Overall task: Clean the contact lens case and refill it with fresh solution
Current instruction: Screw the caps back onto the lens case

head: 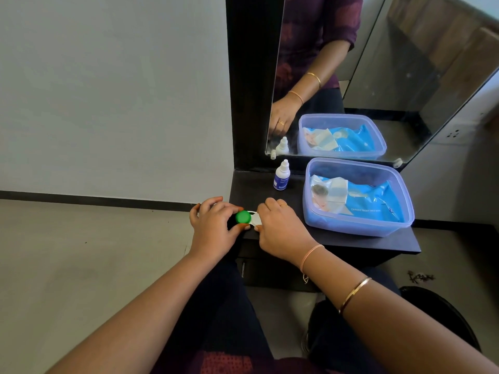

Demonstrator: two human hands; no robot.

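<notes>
Soft, even light filled the scene, brightest on the pale wall [108, 90] at the left, and nowhere did a hard shadow fall. The dark shelf [351, 241] swallowed most of the light and showed little surface detail. In the middle, the contact lens case [256, 220] and its green cap [243, 217] stood sharp and vividly coloured. A milky haze smeared the mirror [378, 76] at its left corner nearest the shelf, and the plastic box [359, 228] carried a dull sheen along its rim. Wide-angle distortion tilted the mirror's frame and stretched the forearms [135, 319] at the near edge, where detail softened.
</notes>
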